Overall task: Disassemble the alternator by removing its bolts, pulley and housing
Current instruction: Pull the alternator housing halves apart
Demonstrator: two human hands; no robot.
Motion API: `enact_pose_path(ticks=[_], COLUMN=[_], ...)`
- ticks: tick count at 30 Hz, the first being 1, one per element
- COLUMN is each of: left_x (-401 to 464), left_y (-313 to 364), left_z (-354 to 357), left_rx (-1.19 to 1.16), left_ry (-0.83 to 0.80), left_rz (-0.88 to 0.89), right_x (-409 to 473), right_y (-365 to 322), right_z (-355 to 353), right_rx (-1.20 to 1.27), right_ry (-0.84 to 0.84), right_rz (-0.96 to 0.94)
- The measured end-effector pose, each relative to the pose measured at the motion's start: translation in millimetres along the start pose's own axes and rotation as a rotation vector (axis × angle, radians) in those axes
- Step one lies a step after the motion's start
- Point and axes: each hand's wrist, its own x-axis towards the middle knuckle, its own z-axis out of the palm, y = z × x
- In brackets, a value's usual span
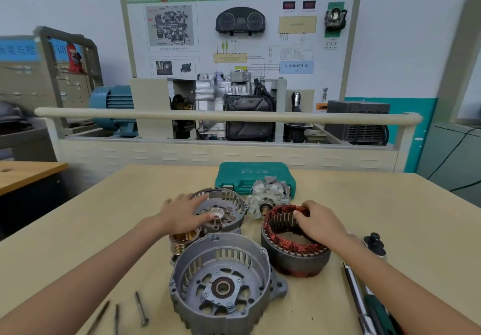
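On the bench: the alternator lay already in pieces, spread between the two forearms.
Left hand [182, 217]: flat, fingers straight, resting on the rear housing [221, 211], which sat open side up; that grip was released.
Right hand [321, 224]: fingers curled over the far rim of the stator [294, 243], grasping the copper windings.
Stator: a ring standing on its end face, axis upright, directly under the right hand and well apart from the left.
Front housing [221, 282]: nearest the person, bowl upward, touching neither hand.
Pulley [183, 243]: just beside the left wrist, between the two housings.
Rotor [269, 199]: behind the stator, in front of the green tool case [256, 175].
Bolts [141, 308]: three long ones lying loose at the near left.
Ratchet [359, 300]: near right, handle pointing to the person.
Judgement: bolts, pulley and housing looked removed; the stator would lift straight up, and the right hand was the nearer.
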Motion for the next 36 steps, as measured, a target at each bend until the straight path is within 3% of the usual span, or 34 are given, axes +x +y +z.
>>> enact_pose_path(ticks=[2, 6, 14, 16, 18, 20, 22, 24, 26, 30, 36], left_x=[-8.1, -21.6, -26.8, -30.8, -35.0, -43.6, -60.9, -87.0, -117.8, -165.2, -156.0], left_y=[-16.9, -25.0, -53.5, -59.5, -59.1, -55.1, -52.6, -50.1, -46.7, -35.4, -27.6], left_z=[8.4, 29.7, 28.2, 29.6, 30.2, 25.7, 19.2, 18.0, 25.2, 51.8, 66.1], left_rx=[-0.110, -0.568, -0.603, -0.628, -0.646, -0.642, -0.597, -0.472, -0.310, -0.064, -0.051], left_ry=[-0.081, -0.122, -0.082, -0.089, -0.062, 0.003, 0.054, 0.041, -0.020, -0.121, 0.085], left_rz=[-0.136, -0.067, -0.054, -0.062, -0.070, -0.079, -0.109, -0.190, -0.347, -0.522, -0.435], right_x=[-3.9, -5.0, -4.3, -12.8, -29.3, -54.0, -80.8, -102.5, -115.3, -122.1, -114.8], right_y=[2.0, 3.5, 3.6, -6.2, -25.0, -49.0, -69.4, -79.0, -78.7, -70.1, -65.2], right_z=[1.9, 3.7, 1.3, 0.8, -0.6, -1.9, 0.6, 7.2, 16.7, 32.2, 35.9], right_rx=[0.054, 0.187, 0.209, 0.103, 0.135, 0.191, 0.123, 0.018, -0.076, -0.207, -0.210], right_ry=[0.000, 0.061, 0.139, 0.260, 0.343, 0.237, -0.014, -0.268, -0.412, -0.318, -0.270], right_rz=[0.007, 0.062, 0.060, -0.027, -0.229, -0.499, -0.724, -0.810, -0.829, -0.907, -0.931])
